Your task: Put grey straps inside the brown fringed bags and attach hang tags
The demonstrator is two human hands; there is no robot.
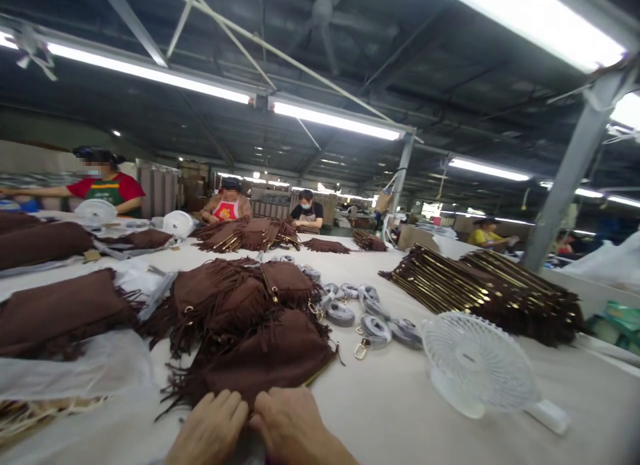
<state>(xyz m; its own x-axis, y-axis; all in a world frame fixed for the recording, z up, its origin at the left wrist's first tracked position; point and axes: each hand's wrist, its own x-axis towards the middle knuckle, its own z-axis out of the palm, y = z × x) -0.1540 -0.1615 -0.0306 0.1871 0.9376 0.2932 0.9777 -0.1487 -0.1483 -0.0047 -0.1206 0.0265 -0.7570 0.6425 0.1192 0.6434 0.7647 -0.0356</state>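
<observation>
A dark brown fringed bag lies on the white table in front of me, its fringe spreading left and a thin yellowish edge on its right side. At its near edge, my left hand is closed with the fingers curled over the brown material. Close beside it, my right hand grips the same edge, thumb side toward the left hand. What lies under the fingers is partly hidden. Just beyond, more brown fringed bags with gold clasps are heaped. Right of them are rolled grey straps with gold hooks.
A white fan stands on the table at right, before stacked brown pieces with gold edges. Brown bags and clear plastic lie left. Several co-workers sit beyond, one in a red apron. A metal post rises right.
</observation>
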